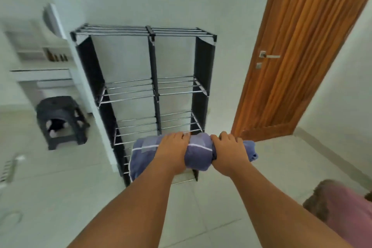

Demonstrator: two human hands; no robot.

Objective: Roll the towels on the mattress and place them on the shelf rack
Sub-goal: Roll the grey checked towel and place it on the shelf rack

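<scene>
A rolled blue towel (199,152) with a thin white stripe is held out in front of me in both hands. My left hand (172,152) grips its middle-left part from above. My right hand (228,153) grips it near the right end, where loose folds stick out. The black shelf rack (153,86) with metal bar shelves stands against the white wall just behind the towel. Its shelves that show are bare. The towel covers part of the rack's lower shelves. The mattress is out of view.
A dark plastic stool (60,121) stands on the tiled floor left of the rack, under a white counter (40,72). A wooden door (298,52) is at the right. Pink cloth (342,207) lies at the lower right edge.
</scene>
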